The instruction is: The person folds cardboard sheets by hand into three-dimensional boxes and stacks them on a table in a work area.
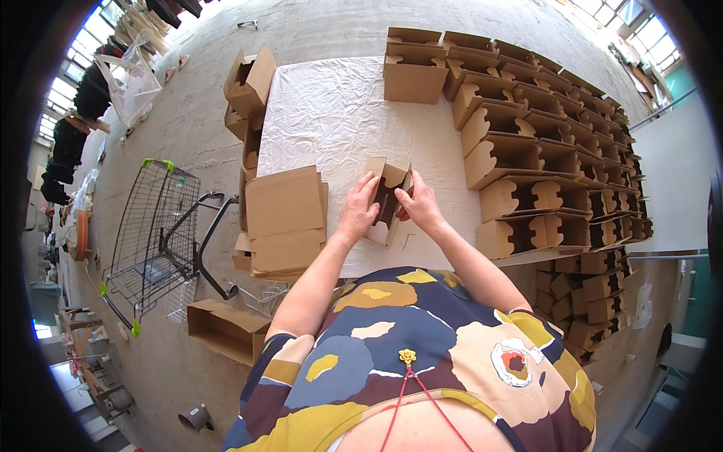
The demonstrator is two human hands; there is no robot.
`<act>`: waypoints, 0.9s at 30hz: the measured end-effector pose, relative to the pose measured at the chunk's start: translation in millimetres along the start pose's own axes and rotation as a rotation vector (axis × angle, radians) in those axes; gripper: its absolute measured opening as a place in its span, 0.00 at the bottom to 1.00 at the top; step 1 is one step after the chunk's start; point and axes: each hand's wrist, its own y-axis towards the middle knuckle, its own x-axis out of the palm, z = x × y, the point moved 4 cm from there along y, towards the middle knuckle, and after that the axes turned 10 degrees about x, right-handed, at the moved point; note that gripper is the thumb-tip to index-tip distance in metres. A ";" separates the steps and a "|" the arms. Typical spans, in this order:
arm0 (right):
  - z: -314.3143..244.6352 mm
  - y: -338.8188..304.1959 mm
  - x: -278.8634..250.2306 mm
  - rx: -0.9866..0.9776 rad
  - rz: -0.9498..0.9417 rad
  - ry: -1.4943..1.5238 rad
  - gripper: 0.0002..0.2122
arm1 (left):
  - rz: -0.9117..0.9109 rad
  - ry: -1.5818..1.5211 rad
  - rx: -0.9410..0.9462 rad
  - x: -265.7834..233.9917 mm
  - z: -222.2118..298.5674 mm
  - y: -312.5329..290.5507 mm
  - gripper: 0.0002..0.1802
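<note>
A small brown cardboard box (392, 179), partly folded and with its top side uncovered, stands on the white-covered table (324, 105) right in front of me. My left hand (358, 207) holds its left wall, fingers over the upper edge. On the opposite wall, my right hand (419, 202) grips the cardboard between thumb and fingers. The box's inside is in shadow between the two hands. Just left of my left forearm lies a stack of flat cardboard sheets (285, 203). To the right, rows of folded cardboard boxes (508, 147) with notched flaps cover the table's side.
More folded boxes (251, 83) stand along the table's left edge. A wire shopping cart (154, 226) and an uncovered carton (226, 331) are on the floor at left. Boxes are piled below the table (580, 294) at right. Hung clothes (71, 143) line the far left.
</note>
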 end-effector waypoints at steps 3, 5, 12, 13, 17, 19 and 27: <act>12.7 -2.3 4.0 0.097 -0.083 0.294 0.30 | -0.100 0.086 0.099 -14.6 -1.1 12.9 0.32; 23.9 2.4 0.6 0.157 -0.104 0.415 0.31 | -0.123 0.058 0.099 -21.9 7.7 21.8 0.30; 40.2 14.6 -32.0 0.101 0.006 0.204 0.36 | -0.241 0.208 0.235 -24.6 8.9 32.5 0.31; 40.6 15.4 -30.1 0.086 -0.091 0.213 0.34 | -0.273 0.246 0.233 -23.3 -4.7 31.0 0.30; 49.5 29.8 -37.4 -0.048 -0.174 0.010 0.20 | -0.340 0.318 0.157 -26.2 -2.3 21.4 0.27; 47.9 38.9 -42.9 -0.210 -0.023 -0.302 0.15 | -0.281 0.310 0.145 -26.1 -2.5 16.7 0.23; 48.5 54.1 -35.7 -0.224 -0.140 -0.188 0.08 | -0.319 0.232 0.065 -33.9 -2.5 -13.4 0.28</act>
